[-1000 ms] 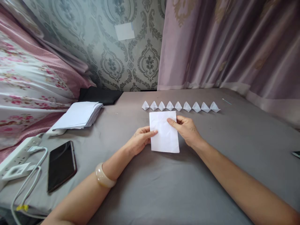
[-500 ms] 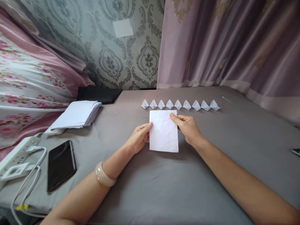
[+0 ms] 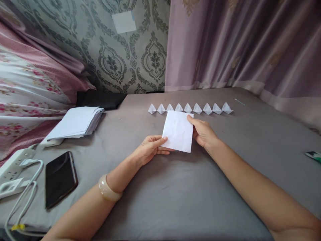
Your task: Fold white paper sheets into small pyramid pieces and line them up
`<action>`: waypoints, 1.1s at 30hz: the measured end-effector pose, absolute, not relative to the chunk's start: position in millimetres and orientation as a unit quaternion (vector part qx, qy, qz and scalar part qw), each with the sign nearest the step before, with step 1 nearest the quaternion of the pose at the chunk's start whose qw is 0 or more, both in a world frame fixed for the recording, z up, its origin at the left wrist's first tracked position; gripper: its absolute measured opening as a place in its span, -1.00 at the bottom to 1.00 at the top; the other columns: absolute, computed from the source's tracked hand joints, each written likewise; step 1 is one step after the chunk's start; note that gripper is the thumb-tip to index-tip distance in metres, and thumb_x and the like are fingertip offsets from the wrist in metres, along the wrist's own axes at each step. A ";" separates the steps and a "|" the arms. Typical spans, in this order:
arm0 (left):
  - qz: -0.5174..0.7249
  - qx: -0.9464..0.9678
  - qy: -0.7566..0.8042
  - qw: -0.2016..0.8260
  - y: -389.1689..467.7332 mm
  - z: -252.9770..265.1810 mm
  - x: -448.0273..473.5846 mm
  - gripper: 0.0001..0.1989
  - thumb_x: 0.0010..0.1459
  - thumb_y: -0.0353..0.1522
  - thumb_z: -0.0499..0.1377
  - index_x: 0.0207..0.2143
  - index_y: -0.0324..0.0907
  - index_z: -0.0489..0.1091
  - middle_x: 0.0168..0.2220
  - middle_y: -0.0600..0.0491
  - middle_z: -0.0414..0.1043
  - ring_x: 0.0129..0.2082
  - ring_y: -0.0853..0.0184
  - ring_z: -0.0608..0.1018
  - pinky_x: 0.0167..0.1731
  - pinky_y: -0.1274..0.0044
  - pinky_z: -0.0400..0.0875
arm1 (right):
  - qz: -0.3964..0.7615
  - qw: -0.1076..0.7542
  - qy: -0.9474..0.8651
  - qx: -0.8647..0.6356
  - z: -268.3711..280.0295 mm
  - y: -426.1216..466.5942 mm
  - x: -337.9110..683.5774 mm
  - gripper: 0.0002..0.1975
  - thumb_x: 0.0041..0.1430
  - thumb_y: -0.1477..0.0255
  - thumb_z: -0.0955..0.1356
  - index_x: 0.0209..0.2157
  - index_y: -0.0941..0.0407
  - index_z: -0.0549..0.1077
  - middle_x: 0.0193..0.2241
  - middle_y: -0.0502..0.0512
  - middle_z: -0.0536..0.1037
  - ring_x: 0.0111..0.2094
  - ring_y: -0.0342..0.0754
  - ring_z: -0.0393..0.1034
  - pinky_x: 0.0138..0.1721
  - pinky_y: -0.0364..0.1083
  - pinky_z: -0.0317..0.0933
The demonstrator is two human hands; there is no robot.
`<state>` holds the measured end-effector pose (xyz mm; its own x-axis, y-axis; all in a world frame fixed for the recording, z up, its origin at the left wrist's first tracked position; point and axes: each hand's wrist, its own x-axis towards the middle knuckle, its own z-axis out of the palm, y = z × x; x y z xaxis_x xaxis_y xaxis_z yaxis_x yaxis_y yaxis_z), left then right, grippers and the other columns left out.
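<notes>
A white sheet of paper (image 3: 178,131), slightly creased and tilted, is held up above the grey cloth surface between both hands. My left hand (image 3: 151,149) grips its lower left corner, thumb on the front and fingers behind. At the upper right corner, my right hand (image 3: 203,131) pinches the paper with the thumb in front; its other fingers are partly hidden behind. Beyond the sheet stands a row of several small folded white paper pieces (image 3: 197,108), some partly covered by its top edge.
To the left lie a stack of white paper (image 3: 72,122), a black phone (image 3: 61,179) and a white power strip (image 3: 15,167) with cables. Behind the stack is a black folded item (image 3: 100,99). A cotton swab (image 3: 239,101) lies far right, and a green-and-white object (image 3: 313,156) sits at the right edge.
The sheet has turned and risen slightly to the right. My left hand has slid from its left side to the lower left corner. The view has shifted a little.
</notes>
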<state>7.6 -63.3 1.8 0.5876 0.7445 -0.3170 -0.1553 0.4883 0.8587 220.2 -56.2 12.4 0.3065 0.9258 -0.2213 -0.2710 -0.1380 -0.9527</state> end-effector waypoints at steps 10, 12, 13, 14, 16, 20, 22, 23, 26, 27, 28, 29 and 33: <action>0.313 0.401 0.376 0.774 -63.2 2.6 8.6 -0.80 0.17 -0.34 0.24 -0.27 -0.35 0.47 -0.24 -0.19 0.58 -0.34 0.21 0.65 -0.37 0.52 0.53 | 0.540 0.573 -0.283 -0.548 13.9 -54.5 223.9 -0.80 0.11 0.28 0.41 -0.46 0.11 0.45 -0.46 0.11 0.59 -0.37 0.00 0.51 -0.30 0.01 0.45; 0.323 0.399 0.386 0.767 -62.3 2.6 8.4 -0.81 0.17 -0.34 0.23 -0.28 -0.35 0.47 -0.24 -0.19 0.58 -0.35 0.22 0.65 -0.38 0.52 0.53 | 0.564 0.557 -0.298 -0.532 17.4 -57.2 222.9 -0.85 0.08 0.35 0.44 -0.45 0.13 0.47 -0.41 0.12 0.61 -0.34 -0.02 0.51 -0.25 -0.02 0.45; 0.328 0.397 0.390 0.763 -61.8 2.5 8.3 -0.81 0.17 -0.34 0.23 -0.28 -0.35 0.47 -0.23 -0.19 0.58 -0.35 0.22 0.65 -0.38 0.52 0.52 | 0.576 0.549 -0.306 -0.522 18.7 -58.5 222.4 -0.89 0.07 0.39 0.45 -0.43 0.14 0.50 -0.37 0.13 0.62 -0.32 -0.03 0.52 -0.22 -0.04 0.45; 0.332 0.397 0.393 0.760 -61.2 2.4 8.2 -0.81 0.17 -0.34 0.23 -0.28 -0.34 0.48 -0.23 -0.19 0.58 -0.35 0.23 0.65 -0.37 0.52 0.52 | 0.587 0.542 -0.312 -0.514 19.7 -59.6 221.9 -0.92 0.06 0.43 0.45 -0.41 0.15 0.52 -0.34 0.13 0.63 -0.30 -0.04 0.52 -0.20 -0.05 0.45; 0.335 0.399 0.396 0.756 -60.2 2.2 8.0 -0.80 0.17 -0.34 0.24 -0.28 -0.34 0.48 -0.23 -0.18 0.58 -0.36 0.23 0.65 -0.38 0.52 0.52 | 0.594 0.535 -0.313 -0.512 20.7 -60.9 220.8 -0.93 0.05 0.49 0.46 -0.37 0.16 0.55 -0.30 0.14 0.64 -0.31 -0.06 0.53 -0.20 -0.07 0.45; 0.326 0.407 0.406 0.751 -60.2 1.5 8.0 -0.77 0.11 -0.31 0.29 -0.29 -0.34 0.48 -0.30 -0.15 0.59 -0.36 0.23 0.65 -0.41 0.55 0.51 | 0.566 0.546 -0.302 -0.539 20.3 -60.8 218.9 -0.97 0.06 0.51 0.46 -0.39 0.16 0.57 -0.34 0.13 0.65 -0.40 -0.09 0.52 -0.30 -0.08 0.47; 0.318 0.415 0.421 0.741 -60.6 0.8 7.7 -0.74 0.07 -0.28 0.32 -0.32 -0.34 0.47 -0.36 -0.13 0.58 -0.41 0.26 0.64 -0.50 0.60 0.45 | 0.556 0.548 -0.302 -0.547 20.2 -60.4 218.2 -0.98 0.08 0.51 0.45 -0.39 0.17 0.57 -0.38 0.12 0.65 -0.45 -0.11 0.51 -0.36 -0.11 0.46; 0.315 0.422 0.429 0.734 -60.6 0.3 7.4 -0.72 0.05 -0.26 0.33 -0.34 -0.33 0.47 -0.38 -0.12 0.58 -0.46 0.30 0.62 -0.56 0.63 0.40 | 0.552 0.549 -0.302 -0.551 20.2 -60.3 218.0 -0.98 0.08 0.52 0.44 -0.39 0.18 0.57 -0.39 0.11 0.65 -0.46 -0.12 0.51 -0.39 -0.12 0.45; 0.313 0.445 0.446 0.711 -60.0 -1.1 5.8 -0.70 -0.02 -0.24 0.37 -0.44 -0.33 0.46 -0.47 -0.05 0.53 -0.60 0.45 0.52 -0.72 0.70 0.17 | 0.542 0.545 -0.300 -0.565 20.7 -60.3 217.3 -0.99 0.09 0.54 0.44 -0.39 0.19 0.56 -0.42 0.10 0.64 -0.49 -0.15 0.50 -0.43 -0.17 0.43; 0.308 0.451 0.449 0.707 -59.5 -1.2 5.1 -0.70 -0.03 -0.23 0.37 -0.46 -0.33 0.46 -0.52 -0.01 0.49 -0.64 0.50 0.47 -0.75 0.71 0.11 | 0.539 0.544 -0.296 -0.571 20.8 -60.2 217.1 -0.99 0.08 0.55 0.44 -0.39 0.20 0.56 -0.43 0.09 0.64 -0.49 -0.16 0.49 -0.44 -0.18 0.43; 0.301 0.456 0.450 0.706 -58.9 -1.2 4.4 -0.70 -0.03 -0.23 0.36 -0.48 -0.33 0.46 -0.58 0.03 0.44 -0.67 0.54 0.40 -0.76 0.71 0.06 | 0.537 0.542 -0.291 -0.577 20.9 -60.1 217.1 -0.99 0.08 0.56 0.45 -0.40 0.20 0.55 -0.44 0.09 0.64 -0.50 -0.17 0.49 -0.46 -0.19 0.42; 0.292 0.460 0.451 0.707 -58.3 -0.9 3.7 -0.69 -0.02 -0.23 0.35 -0.50 -0.33 0.45 -0.63 0.07 0.37 -0.70 0.57 0.34 -0.78 0.71 0.01 | 0.537 0.538 -0.285 -0.584 20.8 -59.9 217.1 -0.99 0.07 0.56 0.45 -0.40 0.21 0.55 -0.45 0.09 0.63 -0.51 -0.17 0.48 -0.47 -0.20 0.41; 0.261 0.467 0.461 0.707 -57.6 1.5 2.7 -0.68 0.00 -0.24 0.33 -0.57 -0.32 0.38 -0.66 0.14 0.23 -0.74 0.63 0.16 -0.79 0.71 -0.14 | 0.540 0.524 -0.264 -0.603 18.6 -57.8 218.5 -0.98 0.08 0.59 0.44 -0.41 0.23 0.54 -0.47 0.10 0.63 -0.52 -0.17 0.48 -0.47 -0.19 0.42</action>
<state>2.7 -57.6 1.5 0.4380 0.8010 -0.4081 0.0614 0.4262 0.9025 218.5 -57.8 18.6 0.2774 0.8844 -0.3754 -0.2480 -0.3116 -0.9173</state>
